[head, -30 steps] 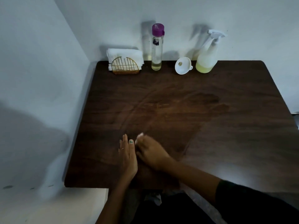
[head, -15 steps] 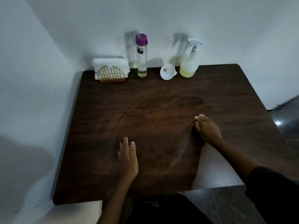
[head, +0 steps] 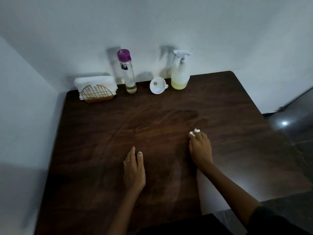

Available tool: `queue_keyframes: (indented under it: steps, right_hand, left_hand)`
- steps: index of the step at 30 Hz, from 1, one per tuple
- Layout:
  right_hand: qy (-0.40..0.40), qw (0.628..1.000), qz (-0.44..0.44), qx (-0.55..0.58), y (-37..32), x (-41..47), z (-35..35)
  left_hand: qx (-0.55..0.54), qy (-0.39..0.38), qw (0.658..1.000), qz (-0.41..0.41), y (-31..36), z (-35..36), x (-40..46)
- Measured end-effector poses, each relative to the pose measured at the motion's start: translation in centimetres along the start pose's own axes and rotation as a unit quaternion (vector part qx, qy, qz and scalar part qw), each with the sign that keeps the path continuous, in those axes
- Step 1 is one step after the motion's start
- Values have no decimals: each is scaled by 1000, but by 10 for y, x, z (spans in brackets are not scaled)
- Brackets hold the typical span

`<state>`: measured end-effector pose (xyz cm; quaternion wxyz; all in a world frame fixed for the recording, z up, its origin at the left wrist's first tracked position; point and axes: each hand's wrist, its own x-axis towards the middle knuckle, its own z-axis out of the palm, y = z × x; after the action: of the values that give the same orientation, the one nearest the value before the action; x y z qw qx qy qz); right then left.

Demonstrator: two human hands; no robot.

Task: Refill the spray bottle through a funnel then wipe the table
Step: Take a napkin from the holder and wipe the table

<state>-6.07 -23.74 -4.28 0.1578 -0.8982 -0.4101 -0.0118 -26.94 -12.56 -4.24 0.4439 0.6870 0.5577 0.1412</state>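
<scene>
Head view: I'm pressing a wadded tissue [head: 194, 131] under my curled right hand [head: 200, 150], wiping the table [head: 237, 133] mid-right; my left hand [head: 134, 168] is lying flat, holding nothing. The spray bottle [head: 180, 73] and funnel [head: 157, 85] are standing far back, so refilling looks finished and only wiping is left.

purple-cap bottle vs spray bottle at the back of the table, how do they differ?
The purple-cap bottle is a slim, clear cylinder; the spray bottle is wider at the base, tapered and translucent white. The purple-cap bottle has a purple lid; the spray bottle carries a white trigger head. Both stand upright by the wall with a little yellowish liquid at the bottom, the funnel between them.
</scene>
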Motion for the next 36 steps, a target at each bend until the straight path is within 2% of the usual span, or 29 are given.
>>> queue_keyframes:
  steps: [5, 8, 10, 13, 15, 17, 19, 20, 22, 23, 26, 29, 32, 36]
  right_hand:
    - [-41, 999, 9, 32, 27, 24, 0]
    - [-32, 994, -66, 77, 36, 23, 0]
    - [-111, 980, -130, 100, 39, 16, -10]
    - [-213, 920, -306, 126, 30, -22, -23]
    - [-339, 838, -401, 147, 29, -50, -24]
    - [-441, 776, -433, 128, 41, -55, -31]
    - [-456, 753, -441, 172, 60, -45, -44]
    - [-482, 744, -408, 216, 76, -35, -52]
    - [-496, 753, -263, 343, 115, -6, -75]
    - [-479, 756, -187, 405, 136, 7, -84]
    - [-398, 737, 56, 544, 213, 47, -101]
    - [-270, 697, 241, 619, 280, 80, -117]
    - [-149, 656, 337, 659, 343, 104, -119]
    - [-46, 596, 411, 688, 405, 128, -111]
  left_hand:
    - [-4, 23, 1000, 8, 31, 37, 4]
    - [-24, 60, 998, 5, 59, 61, 5]
    - [-36, 84, 996, -4, 85, 80, 6]
    - [-40, 101, 994, 3, 112, 106, 4]
    - [-45, 102, 994, -10, 129, 125, 1]
    - [-45, 102, 994, -4, 147, 141, -3]
    - [-45, 99, 994, 11, 162, 159, -3]
    - [-50, 94, 994, 18, 171, 169, -3]
    - [-71, 66, 995, 26, 186, 191, -1]
    - [-83, 39, 995, 27, 193, 202, -1]
    - [-104, -60, 993, 24, 227, 252, 1]
    - [-116, -159, 980, 24, 270, 304, -2]
    - [-116, -255, 959, 32, 316, 362, -6]
    - [-72, -302, 947, 79, 351, 440, 13]
